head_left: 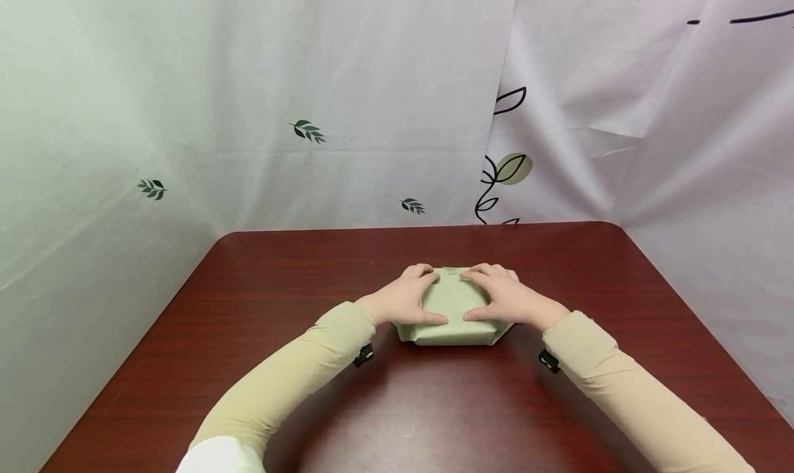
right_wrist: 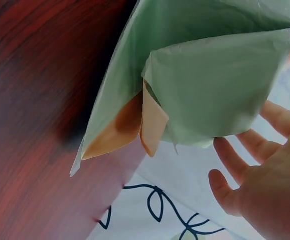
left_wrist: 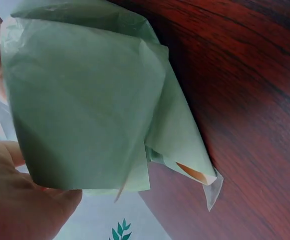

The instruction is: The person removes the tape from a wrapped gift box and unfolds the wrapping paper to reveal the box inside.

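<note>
A box-like package (head_left: pixel 455 300) wrapped in pale green paper sits at the middle of the table, under both hands. My left hand (head_left: pixel 406 299) holds its left part, thumb on top by the front edge and fingers bent over the far edge. Mirroring it, my right hand (head_left: pixel 502 299) holds the right part, with its little finger off the paper in the right wrist view. At the left end, a folded paper flap (left_wrist: pixel 184 140) sticks out loose. The right end has a loose flap (right_wrist: pixel 120 130) too, showing an orange-brown inner side.
The dark red-brown wooden table (head_left: pixel 298 266) has rounded far corners. White cloth (head_left: pixel 384 101) printed with leaves hangs behind it and along both sides. A small black device (head_left: pixel 364 354) is at the left wrist, and another black device (head_left: pixel 548 360) at the right.
</note>
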A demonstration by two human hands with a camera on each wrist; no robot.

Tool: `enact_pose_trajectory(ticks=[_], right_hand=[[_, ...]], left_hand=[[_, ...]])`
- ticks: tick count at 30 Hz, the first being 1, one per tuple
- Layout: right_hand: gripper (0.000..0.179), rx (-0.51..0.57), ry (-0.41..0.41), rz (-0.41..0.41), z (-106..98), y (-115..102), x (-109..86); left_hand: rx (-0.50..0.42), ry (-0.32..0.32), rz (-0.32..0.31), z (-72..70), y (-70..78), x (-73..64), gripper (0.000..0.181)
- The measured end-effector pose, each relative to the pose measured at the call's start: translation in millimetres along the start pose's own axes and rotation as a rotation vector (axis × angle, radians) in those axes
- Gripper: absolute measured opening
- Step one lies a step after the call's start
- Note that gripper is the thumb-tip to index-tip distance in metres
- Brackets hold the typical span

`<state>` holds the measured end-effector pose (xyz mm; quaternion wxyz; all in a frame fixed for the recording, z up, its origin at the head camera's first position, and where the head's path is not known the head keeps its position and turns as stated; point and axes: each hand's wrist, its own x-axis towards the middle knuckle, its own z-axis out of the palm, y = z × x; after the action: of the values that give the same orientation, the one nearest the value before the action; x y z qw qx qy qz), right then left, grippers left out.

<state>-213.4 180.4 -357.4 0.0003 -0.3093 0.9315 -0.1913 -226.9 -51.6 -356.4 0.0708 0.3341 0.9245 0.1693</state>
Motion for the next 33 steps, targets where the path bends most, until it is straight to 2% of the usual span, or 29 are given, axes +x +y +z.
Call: enact_pose_trajectory(ticks=[8,13,19,25,28,33], right_hand=[[0.070,-0.016,0.005,-0.005,-0.6,-2.7,-5.2],[0.066,-0.055,0.061,-0.107,4.0,-8.6,-15.7],[0.061,-0.121,0.115,-0.196,7.9,-17.3,-26.3],[0.041,-0.183,0.147,-0.269,5.9,-26.2,-34.6],[0.034,-0.192,0.132,-0.301,2.6,-30.4,-38.8],[0.032,-0.135,0.057,-0.307,-3.7,-37.5,-46.7]], left_hand=[[0.026,-0.027,0.018,-0.3,-2.5,-0.6,0.082],[0.010,-0.021,0.033,-0.8,-3.8,-0.2,0.072],[-0.003,-0.021,0.031,1.0,-5.0,0.2,0.070],[0.003,-0.034,0.036,1.2,-6.7,-0.8,0.070],[-0.003,-0.052,0.037,0.2,-7.2,-1.1,0.070],[-0.033,-0.080,0.016,-0.3,-8.6,-0.5,0.066]])
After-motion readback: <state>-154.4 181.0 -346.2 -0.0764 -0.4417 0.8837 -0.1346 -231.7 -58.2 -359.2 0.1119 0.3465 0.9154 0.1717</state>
